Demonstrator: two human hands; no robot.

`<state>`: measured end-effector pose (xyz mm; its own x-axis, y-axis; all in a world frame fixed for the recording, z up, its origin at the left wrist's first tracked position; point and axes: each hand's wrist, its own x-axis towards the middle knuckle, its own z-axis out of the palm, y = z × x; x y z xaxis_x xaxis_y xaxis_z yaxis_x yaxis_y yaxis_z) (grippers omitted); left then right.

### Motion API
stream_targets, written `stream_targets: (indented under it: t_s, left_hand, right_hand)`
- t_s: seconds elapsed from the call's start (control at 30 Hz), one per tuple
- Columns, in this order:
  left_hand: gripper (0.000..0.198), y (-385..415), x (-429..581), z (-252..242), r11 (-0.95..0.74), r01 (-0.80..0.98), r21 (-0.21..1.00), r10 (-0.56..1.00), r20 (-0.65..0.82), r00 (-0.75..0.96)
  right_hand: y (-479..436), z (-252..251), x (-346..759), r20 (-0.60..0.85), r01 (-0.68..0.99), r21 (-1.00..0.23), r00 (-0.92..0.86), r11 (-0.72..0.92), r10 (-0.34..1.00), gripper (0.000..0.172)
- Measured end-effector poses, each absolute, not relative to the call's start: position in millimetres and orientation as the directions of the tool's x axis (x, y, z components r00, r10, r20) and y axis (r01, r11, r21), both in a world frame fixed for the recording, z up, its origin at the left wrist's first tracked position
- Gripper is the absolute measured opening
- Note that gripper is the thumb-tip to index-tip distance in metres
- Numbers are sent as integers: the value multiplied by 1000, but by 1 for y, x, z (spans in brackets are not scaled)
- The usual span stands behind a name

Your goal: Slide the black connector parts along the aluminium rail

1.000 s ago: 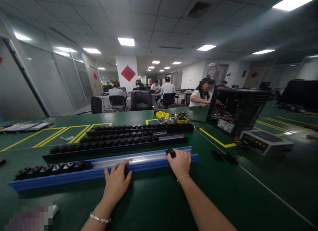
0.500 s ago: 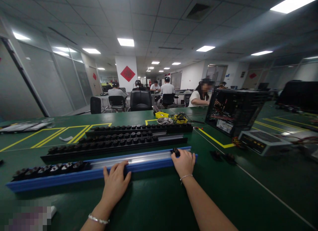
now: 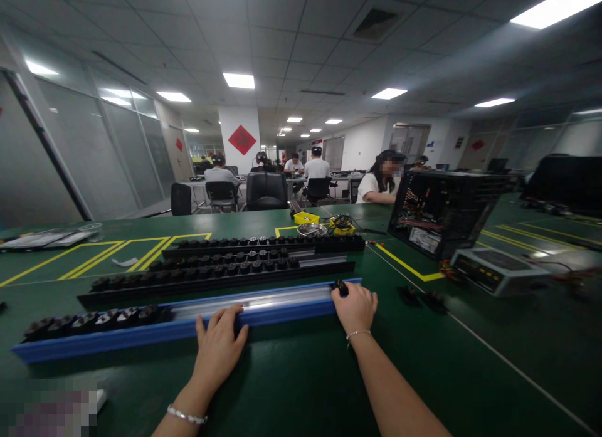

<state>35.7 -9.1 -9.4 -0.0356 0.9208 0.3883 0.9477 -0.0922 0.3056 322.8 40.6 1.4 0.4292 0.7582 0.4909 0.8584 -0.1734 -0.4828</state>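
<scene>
A long blue channel rail (image 3: 282, 310) with a shiny metal inside lies across the green table in front of me. Several round black parts (image 3: 108, 318) sit in its left end. My left hand (image 3: 221, 343) rests on the rail's near edge, fingers spread and holding nothing. At the rail's right end, my right hand (image 3: 355, 306) has its fingers closed on a small black part (image 3: 341, 288), like those in the rail. Its lower side is hidden by the fingers.
Behind the blue rail lie black rails (image 3: 221, 274) filled with similar parts. Two loose black parts (image 3: 423, 297) lie to the right, near a power supply unit (image 3: 498, 271) and an open computer case (image 3: 446, 211). A metal bowl (image 3: 311, 229) stands further back. A co-worker (image 3: 379, 180) sits beyond.
My right hand has slid a little to the right with the black part, toward the end of the blue rail. My left hand has stayed in place.
</scene>
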Motion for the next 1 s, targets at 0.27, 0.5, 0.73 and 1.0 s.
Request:
stream_targets:
  t_s: [0.27,0.5,0.73,1.0]
  left_hand:
    - [38,-9,36,-9,-88,942,323,925,378,-43]
    - [38,-10,36,-8,-87,940,329,931,364,-42]
    - [38,-9,35,-10,-88,942,324,926,375,-42]
    - [38,-7,34,-14,-90,949,303,916,399,-40]
  right_hand:
    - [41,3,335,458,849,-489,446,-201,769,33]
    - [42,0,340,439,826,-528,466,-198,768,37]
    - [42,-2,345,432,802,-562,492,-201,756,38]
    - [46,-3,356,399,775,-583,534,-243,745,41]
